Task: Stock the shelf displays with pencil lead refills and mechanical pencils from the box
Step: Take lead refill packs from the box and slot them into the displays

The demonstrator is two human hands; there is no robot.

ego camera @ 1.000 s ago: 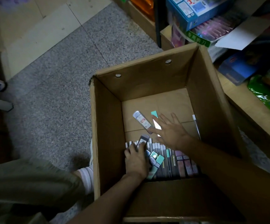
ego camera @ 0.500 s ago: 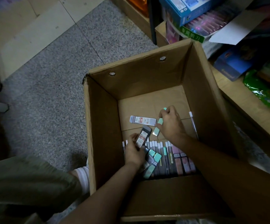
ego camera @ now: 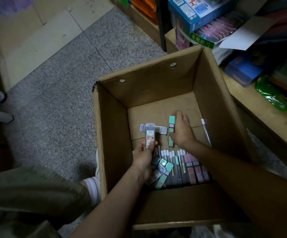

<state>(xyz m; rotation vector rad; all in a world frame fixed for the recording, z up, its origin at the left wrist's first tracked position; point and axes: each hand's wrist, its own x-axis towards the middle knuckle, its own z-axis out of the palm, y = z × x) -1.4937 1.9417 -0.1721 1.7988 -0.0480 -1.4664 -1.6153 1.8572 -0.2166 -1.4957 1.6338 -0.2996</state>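
Brown corrugated cardboard box (ego camera: 115, 134) on the floor: left hand (ego camera: 143, 158) pinches a clear grey-capped lead refill case (ego camera: 150, 133); right hand (ego camera: 181, 129) grips a mint-green refill case (ego camera: 172, 124). Rows of boxed pencils (ego camera: 182, 167) fill the near side, so stocking appears far from complete.

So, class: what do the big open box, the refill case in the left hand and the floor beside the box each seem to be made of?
Box: brown corrugated cardboard, matte, with folded flaps and punched holes.
Refill case in the left hand: probably clear hard plastic with a printed label; its cap catches light.
Floor: speckled grey, likely terrazzo or stone tile, with visible joint lines.
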